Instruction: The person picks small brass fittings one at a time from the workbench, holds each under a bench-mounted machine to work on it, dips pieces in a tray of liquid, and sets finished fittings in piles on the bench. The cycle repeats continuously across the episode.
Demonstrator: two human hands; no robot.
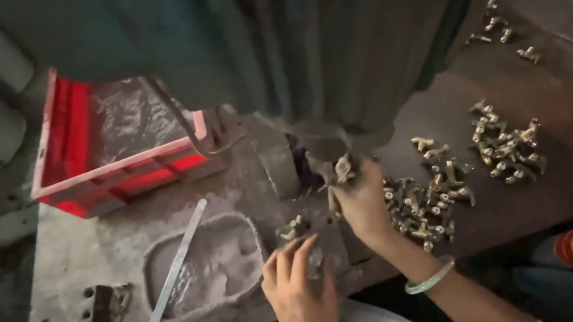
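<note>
My right hand (361, 199) is raised under the dark green machine body (297, 36) and pinches a small brass fitting (342, 168) at the machine's fixture. A pale bangle circles that wrist. My left hand (298, 289) rests lower on the metal bench, fingers curled over a dark part at the bench's front; what it grips is hidden. Two brass fittings (294, 226) lie just above that hand. A pile of small brass fittings (423, 200) lies right of my right hand.
A red plastic crate (79, 182) stands at the back left. A flat metal strip (176, 263) lies across a shallow grey tray (236, 226). More brass fittings (506, 141) are heaped at the right. A bolted steel block (74, 321) sits at the front left.
</note>
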